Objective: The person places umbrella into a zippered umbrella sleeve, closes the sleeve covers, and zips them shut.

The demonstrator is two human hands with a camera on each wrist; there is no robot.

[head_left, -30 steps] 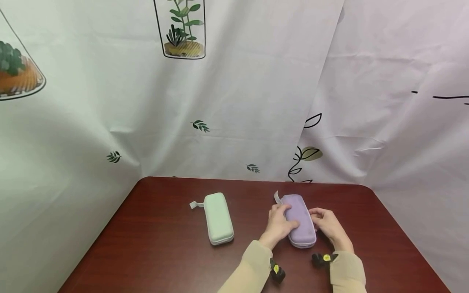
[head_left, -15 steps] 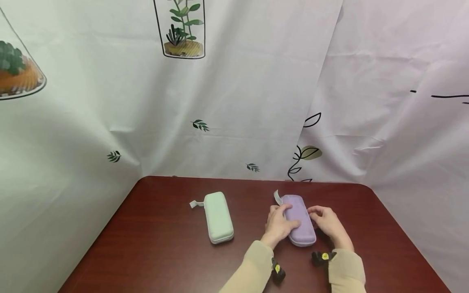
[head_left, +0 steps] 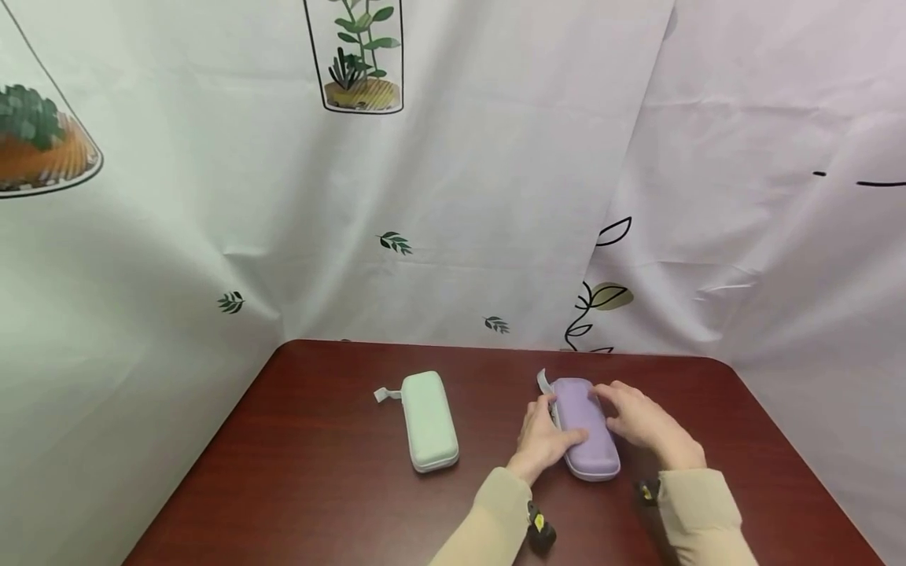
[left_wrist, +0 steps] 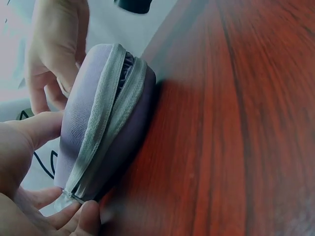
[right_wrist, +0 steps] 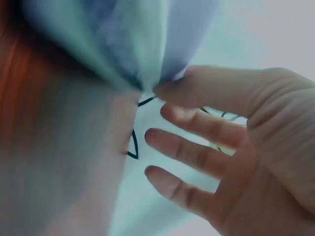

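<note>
A purple zip case lies on the table with a pale strap at its far left corner. My left hand grips it from the left, thumb across the top. In the left wrist view, that hand's fingertips pinch at the end of the pale zip, whose two tapes stand apart, showing dark lining. On the right side, my right hand has its fingertips at the far right edge. The right wrist view shows its thumb against the case and several fingers spread loosely below.
A mint-green case, strap pointing left, lies to the left on the dark red wooden table. White patterned cloth hangs behind the table and along both sides. Each wrist carries a small black camera.
My right hand has slid forward along the case's right side toward its far end, with its wrist swung outward. The left hand keeps its grip. The head view has shifted slightly.
</note>
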